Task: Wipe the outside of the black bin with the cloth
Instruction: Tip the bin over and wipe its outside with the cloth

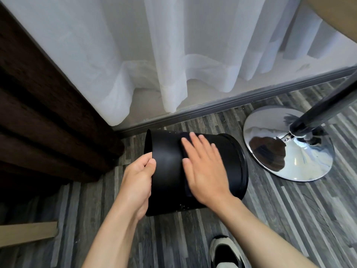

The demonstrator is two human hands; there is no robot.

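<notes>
Seen from the head camera, a person crouches over a black bin [168,165] tipped onto its side on a grey striped wood-look floor [289,219], its open mouth turned to the left and its base toward a chrome pedestal base [286,149] just beside it. The left hand [139,178] grips the bin's rim, thumb curled over the outside edge and the other fingers hidden, presumably inside, steadying it. The right hand [204,167] lies flat on the upper wall of the bin, fingers spread and extended rather than closed, pressing down a dark cloth [187,188] whose edge shows only faintly against the black surface below the palm. The hand is slightly blurred, suggesting a wiping stroke in progress. White sheer curtains [173,55] hang behind, a dark brown drape [38,113] at left, and one shoe [224,252] shows at the bottom. The job appears to be midway: the upward-facing side is under the cloth, while the underside resting on the floor and the base would seem to remain; how clean any part is cannot be told.
</notes>
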